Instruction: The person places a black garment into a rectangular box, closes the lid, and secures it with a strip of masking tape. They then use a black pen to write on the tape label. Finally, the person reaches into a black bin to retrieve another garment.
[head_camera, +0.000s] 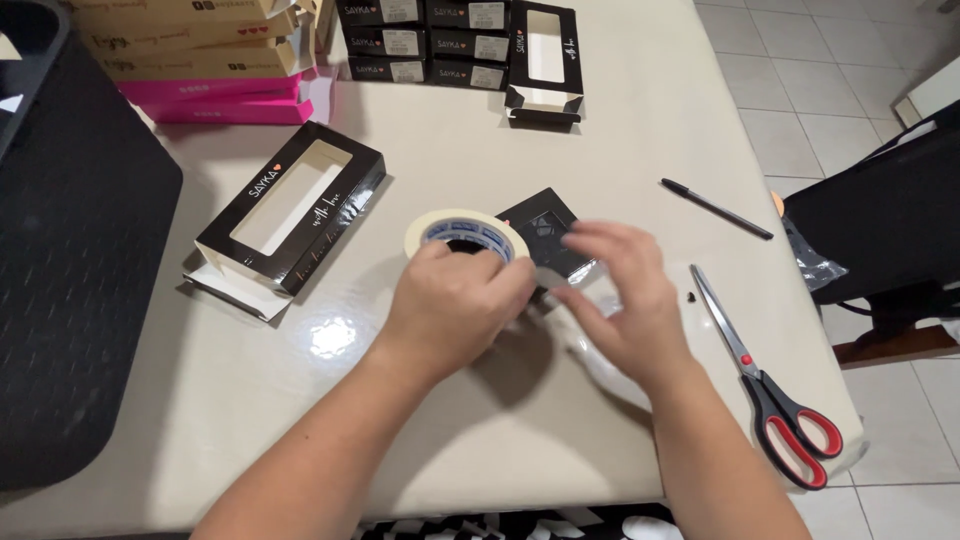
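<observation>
From the head camera I see my left hand (455, 305) wrapped around a roll of tape (466, 235), cream on the outside with a blue inner ring; its fingers are curled shut over the near edge of the roll, which is lifted slightly off the cream counter (620, 120) near its middle. My right hand (622, 295) sits just beside it. Its fingers (590, 238) are loosely spread and blurred, the thumb and forefinger close together near the roll's edge; I cannot tell whether they pinch a strip of tape. Behind both hands, touching the roll's far side, lies a small black square box (545, 228).

To the left rests a long black window box (290, 210), open at one end. A second one (545, 62) stands at the far edge beside stacked black boxes (425, 40). Pink and tan cartons (200, 60) sit at the far left. On the right lie a black pen (715, 208) and red-handled scissors (770, 385), well apart from the hands.
</observation>
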